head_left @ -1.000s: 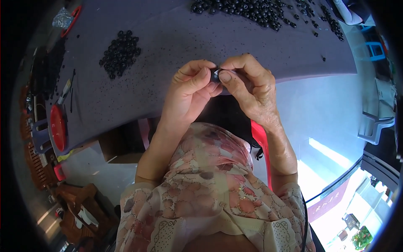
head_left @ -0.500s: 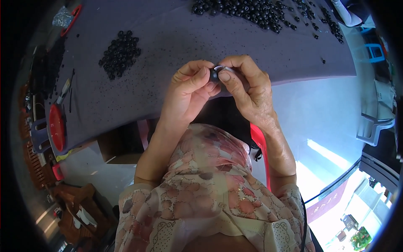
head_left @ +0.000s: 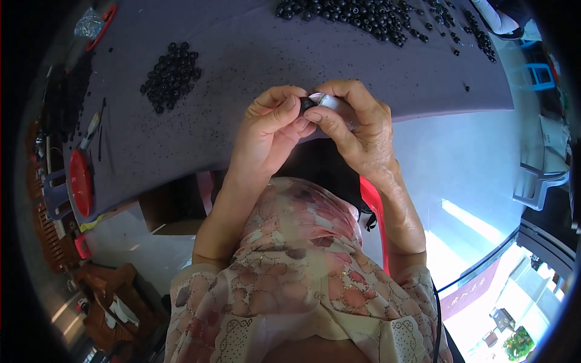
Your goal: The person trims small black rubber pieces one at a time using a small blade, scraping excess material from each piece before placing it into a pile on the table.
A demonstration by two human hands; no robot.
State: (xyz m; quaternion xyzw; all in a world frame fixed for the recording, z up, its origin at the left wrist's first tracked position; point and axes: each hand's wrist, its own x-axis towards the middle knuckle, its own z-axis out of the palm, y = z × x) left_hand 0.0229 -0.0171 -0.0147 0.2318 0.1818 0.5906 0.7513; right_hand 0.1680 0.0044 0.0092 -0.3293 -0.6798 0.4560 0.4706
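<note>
Above the table's near edge, my left hand [head_left: 270, 124] pinches a small black round piece [head_left: 307, 104], like a bead, between thumb and fingertips. My right hand [head_left: 365, 130] is closed on a small silvery metal blade [head_left: 328, 101], and its tip meets the top of the black piece. The right thumb presses against the piece from below. Most of the blade's far end is hidden in the right palm. On the cloth to the left lies a small heap of similar black pieces [head_left: 171, 77].
A bigger spread of black pieces [head_left: 363, 18] covers the far side of the dark tablecloth [head_left: 242, 54], which is strewn with black specks. At the left edge are a red tray [head_left: 80, 181] and a brush-like tool [head_left: 91, 130]. A cardboard box [head_left: 175, 209] sits below the table.
My right thumb has slid down off the blade, so more of the silvery metal shows. The black piece has turned slightly in my left fingertips; both hands keep their place.
</note>
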